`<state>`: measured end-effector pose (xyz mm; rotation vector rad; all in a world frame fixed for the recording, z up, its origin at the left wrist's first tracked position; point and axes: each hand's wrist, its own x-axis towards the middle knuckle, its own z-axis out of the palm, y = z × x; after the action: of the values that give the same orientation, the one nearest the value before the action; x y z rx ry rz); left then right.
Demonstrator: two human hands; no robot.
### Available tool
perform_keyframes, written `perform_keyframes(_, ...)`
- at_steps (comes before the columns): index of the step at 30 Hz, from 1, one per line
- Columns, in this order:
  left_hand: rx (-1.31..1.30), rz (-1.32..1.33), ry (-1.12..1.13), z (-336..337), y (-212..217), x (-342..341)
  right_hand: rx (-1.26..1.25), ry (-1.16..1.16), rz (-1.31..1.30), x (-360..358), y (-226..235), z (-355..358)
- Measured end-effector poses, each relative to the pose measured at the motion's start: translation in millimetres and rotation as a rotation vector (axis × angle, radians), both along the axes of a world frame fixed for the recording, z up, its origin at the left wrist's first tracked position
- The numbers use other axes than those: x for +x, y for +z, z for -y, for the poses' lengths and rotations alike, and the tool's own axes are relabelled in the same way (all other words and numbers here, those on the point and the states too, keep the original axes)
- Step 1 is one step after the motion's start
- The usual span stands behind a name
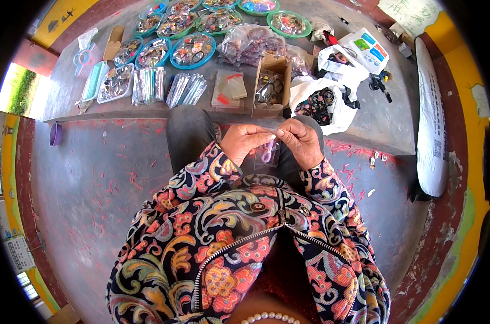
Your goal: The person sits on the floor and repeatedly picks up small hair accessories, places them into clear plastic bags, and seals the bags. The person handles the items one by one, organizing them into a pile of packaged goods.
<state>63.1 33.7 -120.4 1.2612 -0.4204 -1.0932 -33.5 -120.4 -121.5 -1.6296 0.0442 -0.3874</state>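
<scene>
Over my lap, both hands pinch the top edge of a small see-through plastic bag (pixel 274 160). My left hand (pixel 242 144) is closed, its thumb and forefinger meeting the bag at its upper left. My right hand (pixel 301 143) grips the same edge from the other side, thumb against the fingers. Inside the bag hangs a purple looped item (pixel 267 152), too small to name surely. Just beyond my hands stands an open cardboard box (pixel 261 112) with small dark items in it. Beside it lies a stack of flat see-through bags with red strips (pixel 223 93).
A raised grey ledge (pixel 374 123) carries several round basins (pixel 192 51) of small goods, bundles of packaged items (pixel 186 90) and a white bag (pixel 339 120) with dark items. Red scraps litter the floor. A purple bucket (pixel 56 134) stands left; a long white sack (pixel 432 119) leans right.
</scene>
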Motion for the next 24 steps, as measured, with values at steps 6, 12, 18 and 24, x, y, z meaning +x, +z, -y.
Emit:
perform_keyframes(6,0.028,0.009,-0.023,-1.8,2.1,2.5,-0.100,-0.020,0.075,1.7,-1.1,0.2)
perform_keyframes(12,0.082,0.243,-0.056,-3.8,15.9,1.9,0.032,-0.049,-0.007,-0.1,-0.1,3.1)
perform_keyframes(18,-0.341,1.476,0.214,-2.7,18.8,6.3,0.689,0.115,-0.400,-6.6,-4.0,13.9)
perform_keyframes(24,-0.297,1.713,0.120,-4.2,15.2,-5.0,0.822,0.172,-0.428,-8.4,10.1,-8.6)
